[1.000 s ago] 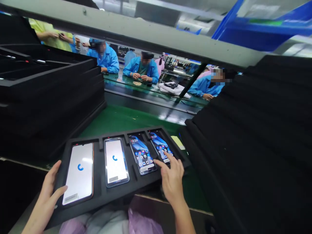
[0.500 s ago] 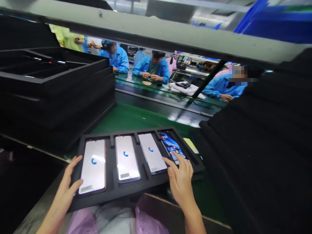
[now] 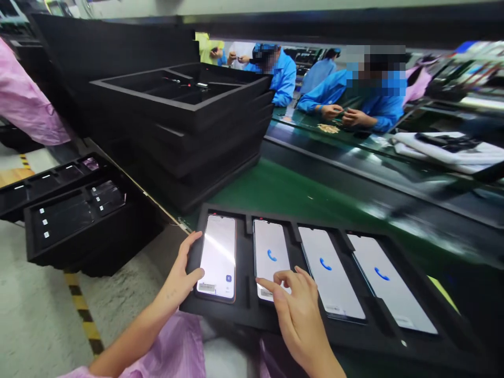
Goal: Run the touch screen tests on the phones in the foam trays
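A black foam tray (image 3: 244, 310) holds several lit phones in separate slots. The leftmost phone (image 3: 218, 252) shows a white screen with a small blue icon low on the right. On the second phone (image 3: 271, 241), the third phone (image 3: 334, 273) and the rightmost phone (image 3: 388, 278) there is a blue handset symbol. My left hand (image 3: 187, 268) rests at the tray's left edge, fingers apart, thumb by the leftmost phone. Over the lower part of the second phone is my right hand (image 3: 297, 310), its index finger stretched towards the screen, holding nothing.
Black trays (image 3: 173, 136) are stacked behind on the green work surface (image 3: 236, 184). More trays with dark phones (image 3: 71, 220) stand lower left. Across the line, people in blue (image 3: 354, 100) work with their hands. Yellow paper (image 3: 443, 294) lies at the right.
The view has swung left. My right hand has moved from the rightmost phone to the second one. The rightmost screen now shows the handset symbol; the leftmost one no longer does.
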Action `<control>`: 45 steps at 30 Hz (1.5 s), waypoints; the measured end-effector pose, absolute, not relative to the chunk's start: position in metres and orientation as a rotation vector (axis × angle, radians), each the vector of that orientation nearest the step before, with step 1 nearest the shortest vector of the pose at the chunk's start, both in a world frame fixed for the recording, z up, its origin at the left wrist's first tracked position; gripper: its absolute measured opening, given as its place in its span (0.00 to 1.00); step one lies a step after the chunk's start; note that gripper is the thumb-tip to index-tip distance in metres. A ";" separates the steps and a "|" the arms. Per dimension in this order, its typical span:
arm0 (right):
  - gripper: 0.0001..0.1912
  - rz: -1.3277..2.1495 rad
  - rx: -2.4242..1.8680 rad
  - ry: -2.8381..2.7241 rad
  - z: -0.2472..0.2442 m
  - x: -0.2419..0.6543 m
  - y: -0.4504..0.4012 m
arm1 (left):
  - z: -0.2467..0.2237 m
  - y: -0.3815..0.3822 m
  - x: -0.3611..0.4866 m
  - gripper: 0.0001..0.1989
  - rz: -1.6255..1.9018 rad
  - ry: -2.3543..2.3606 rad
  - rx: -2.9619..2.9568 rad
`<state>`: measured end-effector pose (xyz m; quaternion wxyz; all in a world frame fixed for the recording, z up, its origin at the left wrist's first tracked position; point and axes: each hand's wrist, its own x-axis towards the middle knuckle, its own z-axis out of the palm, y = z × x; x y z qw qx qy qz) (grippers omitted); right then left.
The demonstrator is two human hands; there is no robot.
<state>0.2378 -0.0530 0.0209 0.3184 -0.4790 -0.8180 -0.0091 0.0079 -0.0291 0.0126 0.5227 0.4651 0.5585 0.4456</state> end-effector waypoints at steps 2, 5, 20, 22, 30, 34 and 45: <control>0.17 -0.019 -1.267 -2.143 0.019 0.239 -0.054 | 0.014 -0.028 0.009 0.36 1.054 1.339 1.100; 0.17 -0.017 -1.293 -2.139 0.018 0.240 -0.055 | 0.014 -0.027 0.011 0.36 1.015 1.385 1.183; 0.21 -0.071 -1.482 -1.889 0.019 0.266 -0.065 | 0.029 -0.032 -0.003 0.16 0.545 1.139 2.367; 0.21 -0.087 -1.554 -1.780 0.018 0.276 -0.069 | 0.030 -0.029 -0.002 0.16 0.477 1.123 2.398; 0.20 -0.203 -1.679 -2.067 0.017 0.286 -0.072 | 0.019 -0.032 -0.003 0.18 0.602 1.256 2.409; 0.23 -0.358 -1.790 -1.785 0.016 0.307 -0.078 | 0.010 -0.033 -0.007 0.19 0.715 1.310 2.373; 0.24 -0.504 -2.160 -1.570 0.018 0.353 -0.087 | 0.002 -0.034 -0.003 0.18 0.919 1.356 2.198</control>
